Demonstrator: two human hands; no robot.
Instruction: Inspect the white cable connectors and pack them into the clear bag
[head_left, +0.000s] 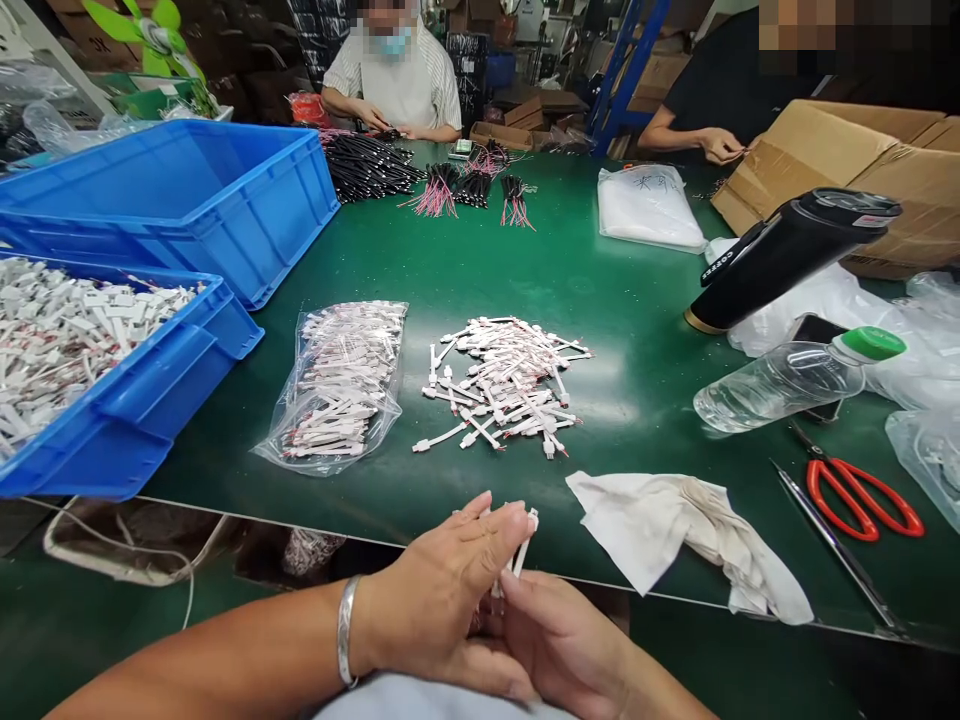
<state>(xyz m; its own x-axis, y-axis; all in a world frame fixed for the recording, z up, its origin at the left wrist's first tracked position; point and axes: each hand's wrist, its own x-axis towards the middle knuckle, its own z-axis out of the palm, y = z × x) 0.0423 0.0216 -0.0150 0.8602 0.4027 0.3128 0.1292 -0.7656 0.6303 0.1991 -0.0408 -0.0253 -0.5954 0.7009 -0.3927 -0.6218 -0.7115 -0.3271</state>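
In front of my body, at the table's near edge, both hands come together around a few short white cables with plugs (527,540). My right hand (559,635) grips them from below, thumb against them. My left hand (457,580), with a silver bracelet at the wrist, presses over them from the other side, its fingers close together. How many cables are between the palms is hidden. Just beyond lies a loose pile of the same white cables (514,375), with reddish wire ends. Left of it, a clear plastic bag (341,385) is filled with rows of such cables.
A blue bin (180,370) heaped with white cables stands left, before another blue bin (225,225). To the right are a cloth (675,520), red-handled scissors (862,495), tweezers (836,550), a water bottle (780,385) and a black tumbler (787,255). Two people work across the table.
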